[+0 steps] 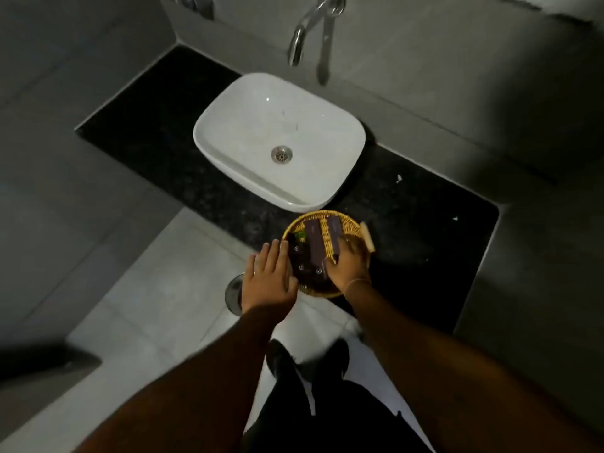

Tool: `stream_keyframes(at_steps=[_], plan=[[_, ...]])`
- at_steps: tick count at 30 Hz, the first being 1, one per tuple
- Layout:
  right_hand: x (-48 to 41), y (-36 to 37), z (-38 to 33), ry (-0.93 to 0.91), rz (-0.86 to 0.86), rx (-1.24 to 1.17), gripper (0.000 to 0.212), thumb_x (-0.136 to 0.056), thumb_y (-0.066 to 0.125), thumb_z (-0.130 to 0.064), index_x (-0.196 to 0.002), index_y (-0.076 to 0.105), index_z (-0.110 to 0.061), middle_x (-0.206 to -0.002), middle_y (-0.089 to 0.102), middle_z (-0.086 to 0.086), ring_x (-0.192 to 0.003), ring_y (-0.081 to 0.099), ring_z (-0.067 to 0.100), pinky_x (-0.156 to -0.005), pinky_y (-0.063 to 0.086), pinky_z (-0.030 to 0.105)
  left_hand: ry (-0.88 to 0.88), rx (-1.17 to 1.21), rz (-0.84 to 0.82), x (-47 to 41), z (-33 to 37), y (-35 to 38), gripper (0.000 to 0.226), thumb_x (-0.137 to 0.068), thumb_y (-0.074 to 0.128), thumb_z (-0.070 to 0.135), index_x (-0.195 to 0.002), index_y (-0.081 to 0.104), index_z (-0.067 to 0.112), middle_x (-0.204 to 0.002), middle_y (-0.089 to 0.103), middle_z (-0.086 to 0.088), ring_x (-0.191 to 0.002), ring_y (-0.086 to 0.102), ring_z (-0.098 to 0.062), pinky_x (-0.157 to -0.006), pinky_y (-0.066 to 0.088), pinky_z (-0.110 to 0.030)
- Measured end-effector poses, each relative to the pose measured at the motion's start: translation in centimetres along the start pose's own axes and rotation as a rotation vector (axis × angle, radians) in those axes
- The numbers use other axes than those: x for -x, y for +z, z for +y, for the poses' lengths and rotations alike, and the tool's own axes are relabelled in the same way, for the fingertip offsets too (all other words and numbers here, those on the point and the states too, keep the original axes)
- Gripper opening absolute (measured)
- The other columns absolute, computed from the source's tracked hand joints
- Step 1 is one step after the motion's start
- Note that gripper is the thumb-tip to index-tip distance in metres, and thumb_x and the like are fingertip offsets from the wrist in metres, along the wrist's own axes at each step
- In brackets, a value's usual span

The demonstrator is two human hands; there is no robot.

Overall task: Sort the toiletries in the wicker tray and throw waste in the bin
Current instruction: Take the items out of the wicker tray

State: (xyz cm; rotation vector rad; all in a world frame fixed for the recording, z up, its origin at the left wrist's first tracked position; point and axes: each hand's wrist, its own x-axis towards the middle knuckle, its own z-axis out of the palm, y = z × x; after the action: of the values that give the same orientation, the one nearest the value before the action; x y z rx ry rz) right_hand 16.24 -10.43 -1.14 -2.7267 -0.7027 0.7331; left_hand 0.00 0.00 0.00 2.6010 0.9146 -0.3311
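Note:
A round yellow wicker tray [346,220] sits at the front edge of the black counter, just in front of the sink. Inside it lie two dark purple boxes [316,243], a green packet [300,237] and several small dark bottles [302,266]. My left hand [268,279] rests flat, fingers apart, on the tray's left rim. My right hand [348,264] reaches into the tray's right side, its fingers curled by the right purple box [334,235]; whether it grips anything is hidden. A small beige item [367,237] lies against the tray's right rim.
A white basin [228,125] with a chrome tap [299,37] above it fills the counter's middle. Small white scraps [398,178] lie on the black counter [425,230] to the right. A round metal bin lid [232,291] shows on the floor under my left wrist.

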Motion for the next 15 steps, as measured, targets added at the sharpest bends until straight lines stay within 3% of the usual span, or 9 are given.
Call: stream_keyframes(at_steps=[2, 5, 10, 15], plan=[[-1.3, 1.2, -0.7, 0.134, -0.002, -0.085, 0.084, -0.095, 0.068, -0.035, -0.164, 0.024, -0.017, -0.162, 0.039, 0.015, -0.148, 0.039, 0.036, -0.118, 0.042, 0.047, -0.021, -0.007, -0.009, -0.2, -1.1, 0.9, 0.081, -0.101, 0.013, 0.056, -0.176, 0.007, 0.027, -0.185, 0.010, -0.001, -0.173, 0.005, -0.024, -0.139, 0.002, -0.049], [-2.1, 1.2, -0.8, 0.236, 0.036, -0.084, 0.079, -0.092, 0.073, -0.031, -0.157, 0.033, -0.014, -0.152, 0.051, 0.017, -0.138, 0.052, 0.037, -0.108, 0.051, 0.045, 0.007, -0.014, 0.021, -0.4, -1.2, 1.0, 0.082, -0.100, 0.010, 0.058, -0.175, 0.008, 0.027, -0.185, 0.010, -0.002, -0.173, 0.005, -0.024, -0.140, 0.004, -0.050], [-2.5, 1.5, -1.0, 0.235, 0.037, -0.142, 0.053, -0.087, 0.077, -0.028, -0.133, 0.057, -0.012, -0.131, 0.066, 0.015, -0.123, 0.063, 0.036, -0.099, 0.057, 0.046, 0.024, 0.004, 0.054, -1.2, -1.7, 0.4, 0.078, -0.103, 0.018, 0.054, -0.175, 0.005, 0.028, -0.185, 0.008, -0.002, -0.173, 0.003, -0.024, -0.140, 0.002, -0.049], [-0.8, 0.3, -0.4, 0.197, 0.026, -0.286, 0.039, -0.089, 0.075, -0.031, -0.126, 0.069, -0.021, -0.123, 0.070, 0.009, -0.119, 0.066, 0.032, -0.096, 0.060, 0.044, -0.025, 0.112, 0.113, -2.8, 0.2, -2.2, 0.073, -0.108, 0.026, 0.048, -0.176, 0.012, 0.023, -0.185, 0.013, -0.003, -0.172, 0.009, -0.023, -0.140, 0.005, -0.048]])
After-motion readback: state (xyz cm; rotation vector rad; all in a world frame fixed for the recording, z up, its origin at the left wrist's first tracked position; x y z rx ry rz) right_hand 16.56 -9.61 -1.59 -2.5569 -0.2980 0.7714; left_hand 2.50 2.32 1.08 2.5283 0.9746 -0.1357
